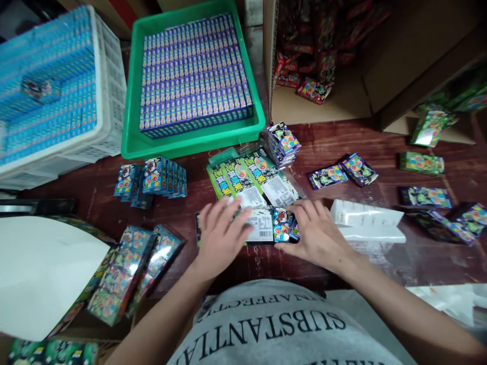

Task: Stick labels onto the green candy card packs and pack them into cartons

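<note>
My left hand lies flat with fingers spread on a printed card pack with a barcode label at the table's near edge. My right hand rests beside it, its fingers curled round small colourful candy boxes lying on the same pack. Just beyond, several green backing cards are fanned out. A short stack of small boxes stands behind them.
A green tray of purple boxes and a white crate of blue boxes stand at the back. An open cardboard carton is back right. Finished packs lie left, loose packs right, clear bags beside my right hand.
</note>
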A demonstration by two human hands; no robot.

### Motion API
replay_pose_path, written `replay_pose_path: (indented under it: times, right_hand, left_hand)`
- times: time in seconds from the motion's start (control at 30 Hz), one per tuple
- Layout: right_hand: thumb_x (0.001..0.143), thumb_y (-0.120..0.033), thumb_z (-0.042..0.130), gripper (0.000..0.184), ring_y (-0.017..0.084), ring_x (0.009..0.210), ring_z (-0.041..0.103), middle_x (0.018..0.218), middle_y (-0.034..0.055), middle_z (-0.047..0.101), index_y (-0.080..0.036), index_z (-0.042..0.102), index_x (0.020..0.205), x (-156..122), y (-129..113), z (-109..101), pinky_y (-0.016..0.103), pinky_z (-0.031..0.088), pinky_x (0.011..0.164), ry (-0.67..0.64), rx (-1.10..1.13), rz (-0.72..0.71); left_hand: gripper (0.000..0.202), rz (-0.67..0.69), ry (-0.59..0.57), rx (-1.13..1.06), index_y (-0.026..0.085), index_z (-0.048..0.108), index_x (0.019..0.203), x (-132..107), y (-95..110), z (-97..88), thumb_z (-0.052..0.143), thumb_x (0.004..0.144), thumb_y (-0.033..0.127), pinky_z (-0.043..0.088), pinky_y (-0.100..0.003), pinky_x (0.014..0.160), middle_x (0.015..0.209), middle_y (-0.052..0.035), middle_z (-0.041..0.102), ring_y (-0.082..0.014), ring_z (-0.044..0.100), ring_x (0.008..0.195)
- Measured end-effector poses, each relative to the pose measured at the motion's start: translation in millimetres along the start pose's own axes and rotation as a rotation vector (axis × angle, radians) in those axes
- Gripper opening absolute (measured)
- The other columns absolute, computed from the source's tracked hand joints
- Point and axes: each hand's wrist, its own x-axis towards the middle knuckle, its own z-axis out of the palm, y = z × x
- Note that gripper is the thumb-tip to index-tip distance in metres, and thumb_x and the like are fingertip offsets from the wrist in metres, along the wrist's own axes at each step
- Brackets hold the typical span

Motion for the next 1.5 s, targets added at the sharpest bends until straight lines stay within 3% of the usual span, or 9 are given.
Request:
replay_pose_path:
  times: [0.13, 0.4, 0.5, 0.63, 0.73, 0.9, 1.03, 1.23, 1.5]
  right_hand:
    - [0.075, -0.071, 0.071, 0.081, 0.04, 0.109, 0.052, 0.123, 0.0195, 0.059, -0.009, 0.059, 0.126, -1.9, 0.2, -2.6, 0.056, 0.049, 0.09, 0.018, -0.037, -0.047]
    - [0.082, -0.062, 0.071, 0.075, 0.037, 0.112, 0.052, 0.126, 0.0176, 0.058, -0.012, 0.054, 0.134, -8.3, 4.4, -19.5, 0.054, 0.048, 0.094, 0.036, -0.028, -0.072]
    - [0.081, -0.063, 0.072, 0.074, 0.037, 0.112, 0.052, 0.129, 0.0164, 0.058, -0.015, 0.055, 0.134, -6.3, 6.0, -27.5, 0.054, 0.047, 0.094, 0.004, -0.037, -0.092]
    - [0.081, -0.06, 0.073, 0.072, 0.039, 0.113, 0.051, 0.131, 0.0167, 0.058, -0.014, 0.056, 0.133, -4.1, 7.7, -29.0, 0.055, 0.046, 0.095, 0.009, -0.067, -0.052]
    - [0.08, -0.061, 0.072, 0.073, 0.039, 0.114, 0.051, 0.129, 0.0175, 0.058, -0.014, 0.056, 0.133, -4.4, 9.2, -29.9, 0.056, 0.045, 0.096, 0.006, -0.032, 0.004]
    - [0.075, -0.061, 0.077, 0.075, 0.035, 0.115, 0.051, 0.13, 0.0112, 0.058, -0.023, 0.055, 0.135, -0.3, 15.3, -51.9, 0.052, 0.046, 0.098, -0.275, 0.178, -0.272]
    - [0.076, -0.062, 0.076, 0.076, 0.034, 0.114, 0.051, 0.13, 0.0112, 0.059, -0.023, 0.055, 0.137, 8.3, 17.3, -70.2, 0.052, 0.047, 0.096, -0.3, 0.18, -0.339]
    - [0.074, -0.069, 0.074, 0.083, 0.037, 0.114, 0.052, 0.127, 0.0144, 0.06, -0.02, 0.056, 0.139, 13.9, 6.5, -67.3, 0.057, 0.047, 0.096, -0.19, 0.097, -0.312]
    - [0.073, -0.075, 0.073, 0.11, 0.038, 0.132, 0.048, 0.149, 0.0181, 0.046, -0.02, 0.03, 0.157, 1.6, 14.2, -63.3, 0.057, 0.046, 0.107, -0.043, 0.22, -0.239]
  left_hand:
    - [0.053, 0.058, -0.278, -0.12, 0.023, 0.058, 0.138, 31.6, 11.9, 6.0, 0.065, 0.094, 0.051, 0.04, -0.048, 0.104, 0.129, -0.0107, 0.068, -0.0307, 0.057, 0.12]
    - [0.013, -0.095, -0.377, -0.415, 0.024, 0.077, 0.09, 63.1, 8.5, 2.6, 0.069, 0.093, 0.034, 0.052, -0.034, 0.082, 0.091, -0.0011, 0.075, -0.0194, 0.068, 0.088]
    - [0.031, -0.046, -0.36, -0.377, 0.023, 0.073, 0.112, 54.4, 13.5, -12.6, 0.071, 0.091, 0.046, 0.05, -0.04, 0.095, 0.114, -0.0057, 0.073, -0.0235, 0.066, 0.107]
    - [0.111, 0.111, -0.423, -0.094, 0.021, 0.04, 0.153, 21.0, 9.5, -35.3, 0.083, 0.064, 0.071, 0.03, -0.059, 0.115, 0.157, -0.0158, 0.044, -0.0402, 0.04, 0.141]
    - [0.1, 0.088, -0.468, 0.042, 0.02, 0.035, 0.154, -5.0, -3.1, -42.3, 0.081, 0.074, 0.058, 0.03, -0.059, 0.112, 0.154, -0.0173, 0.047, -0.0396, 0.044, 0.136]
    - [0.082, 0.061, -0.447, 0.01, 0.024, 0.037, 0.152, -17.2, -15.4, -51.6, 0.073, 0.082, 0.046, 0.02, -0.061, 0.119, 0.146, -0.0123, 0.055, -0.0329, 0.051, 0.131]
    - [0.085, 0.078, -0.483, -0.052, 0.033, 0.035, 0.154, -18.1, -14.2, -65.7, 0.076, 0.081, 0.047, -0.002, -0.068, 0.122, 0.149, -0.0069, 0.055, -0.0334, 0.046, 0.138]
    - [0.085, 0.061, -0.489, -0.151, 0.035, 0.035, 0.156, -20.5, -9.0, -70.7, 0.077, 0.082, 0.042, 0.037, -0.051, 0.114, 0.157, -0.0052, 0.048, -0.0299, 0.045, 0.139]
    - [0.077, 0.024, -0.259, -0.122, 0.033, 0.047, 0.15, -7.1, 5.8, -52.2, 0.079, 0.08, 0.039, 0.042, -0.05, 0.107, 0.151, -0.0055, 0.055, -0.0317, 0.051, 0.133]
